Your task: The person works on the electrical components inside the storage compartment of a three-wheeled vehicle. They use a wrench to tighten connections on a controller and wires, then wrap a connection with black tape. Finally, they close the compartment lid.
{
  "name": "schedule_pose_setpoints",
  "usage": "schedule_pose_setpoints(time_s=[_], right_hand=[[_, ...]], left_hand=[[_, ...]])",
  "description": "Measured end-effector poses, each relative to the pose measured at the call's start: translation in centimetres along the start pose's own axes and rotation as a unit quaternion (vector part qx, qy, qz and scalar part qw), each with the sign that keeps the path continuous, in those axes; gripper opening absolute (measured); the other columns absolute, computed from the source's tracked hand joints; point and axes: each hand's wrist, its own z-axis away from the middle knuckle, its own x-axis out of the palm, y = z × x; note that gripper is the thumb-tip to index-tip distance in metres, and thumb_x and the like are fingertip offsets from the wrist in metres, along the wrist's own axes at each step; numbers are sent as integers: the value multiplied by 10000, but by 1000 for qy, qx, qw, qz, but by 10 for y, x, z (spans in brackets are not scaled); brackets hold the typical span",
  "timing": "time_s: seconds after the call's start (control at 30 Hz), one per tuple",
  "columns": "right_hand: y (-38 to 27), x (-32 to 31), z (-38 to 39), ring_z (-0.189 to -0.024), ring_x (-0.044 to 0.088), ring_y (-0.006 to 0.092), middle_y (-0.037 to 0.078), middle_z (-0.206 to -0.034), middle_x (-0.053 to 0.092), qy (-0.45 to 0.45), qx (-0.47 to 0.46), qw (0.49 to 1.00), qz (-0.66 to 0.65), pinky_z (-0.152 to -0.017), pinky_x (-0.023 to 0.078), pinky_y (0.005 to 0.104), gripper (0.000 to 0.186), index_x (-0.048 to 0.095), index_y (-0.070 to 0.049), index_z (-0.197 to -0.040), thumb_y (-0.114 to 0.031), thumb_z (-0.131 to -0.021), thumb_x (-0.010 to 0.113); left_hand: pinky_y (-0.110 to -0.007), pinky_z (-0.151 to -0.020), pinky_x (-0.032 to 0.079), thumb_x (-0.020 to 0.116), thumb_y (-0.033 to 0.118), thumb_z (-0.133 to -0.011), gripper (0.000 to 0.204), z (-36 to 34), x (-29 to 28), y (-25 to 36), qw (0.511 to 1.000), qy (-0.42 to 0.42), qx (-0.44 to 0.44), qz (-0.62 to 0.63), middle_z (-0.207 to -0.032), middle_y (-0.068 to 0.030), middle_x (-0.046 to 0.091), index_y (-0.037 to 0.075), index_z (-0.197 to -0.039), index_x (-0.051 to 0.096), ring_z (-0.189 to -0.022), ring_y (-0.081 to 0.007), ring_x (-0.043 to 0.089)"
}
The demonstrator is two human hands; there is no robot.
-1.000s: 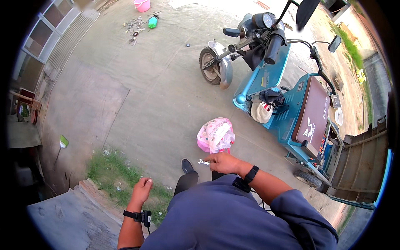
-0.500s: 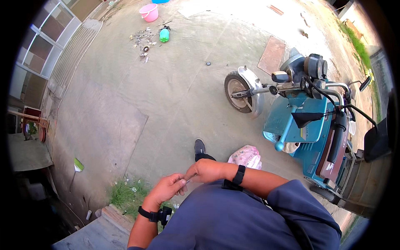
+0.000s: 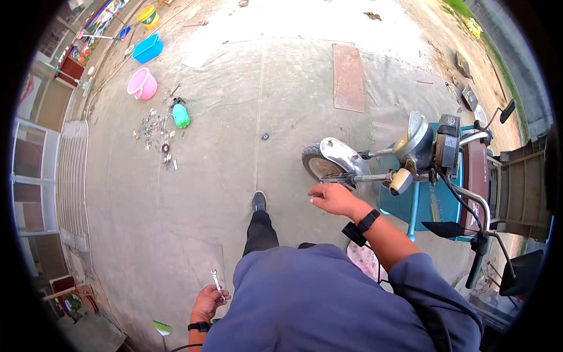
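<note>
My left hand [image 3: 209, 303] is low at the left, closed around a small silver wrench [image 3: 217, 280], its open jaw pointing away from me. My right hand [image 3: 333, 198] reaches out in front of the motorcycle, thumb and fingers loosely apart, with nothing visible in it. It appears just nearer to me than the front wheel [image 3: 316, 163] and the chrome fender [image 3: 341, 155]; touch cannot be told. The teal three-wheeled motorcycle [image 3: 392, 202] stands to my right. A pink plastic bag [image 3: 365, 258] lies partly hidden below my right forearm.
Small metal parts [image 3: 155, 132] lie scattered on the ground beside a green bottle [image 3: 181, 117]. Beyond are a pink bucket [image 3: 142, 84], a blue basin [image 3: 148, 48] and a yellow bucket [image 3: 148, 17]. A reddish board [image 3: 348, 78] lies ahead. One mirror [image 3: 521, 273] juts out at right.
My hands, together before my body, have separated. The left has dropped back left with the wrench now plainly visible; the right has swung forward toward the front wheel. The view has shifted forward.
</note>
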Motion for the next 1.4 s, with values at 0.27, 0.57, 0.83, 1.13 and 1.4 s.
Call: schedule_pose_setpoints(time_s=[0.27,0.57,0.83,1.13,1.4], right_hand=[[31,-80,-50,-1053,717,283,153,-1136,749,170,130,973,-89,-933,550,371,387,699,-55,-1217,-326,-943,677],[104,-172,-140,-977,727,296,161,-1076,757,252,280,895,-239,-874,557,382,403,728,-39,-1164,-341,-899,697],[128,-302,-193,-960,723,282,148,-1054,758,356,307,843,-260,-880,555,378,379,704,-45,-1209,-315,-947,668],[180,-380,-222,-836,697,169,86,-998,749,481,409,622,-464,-768,564,337,366,704,-42,-1224,-279,-948,668],[217,-439,-224,-848,692,153,72,-1001,734,508,436,482,-565,-789,560,323,397,696,-3,-1222,-286,-944,691]], left_hand=[[-348,-774,578,562,-44,-874,129,-132,84,383,950,-90,102,-279,-924,-68,688,66,-938,584,-907,-218,698],[-288,-833,504,568,-54,-835,188,-243,311,703,814,-153,286,-481,-945,-64,743,7,-887,738,-883,-144,651],[-331,-913,521,573,-60,-798,180,-298,451,839,787,-158,204,-561,-945,-115,758,-16,-870,732,-926,-198,689],[-252,-610,427,557,-30,-830,211,-372,783,1029,615,-245,267,-700,-838,-41,724,7,-887,757,-677,-87,551],[-263,-642,458,526,-44,-841,248,-345,1125,1046,447,-330,325,-765,-837,-44,725,7,-899,762,-680,-96,558]])
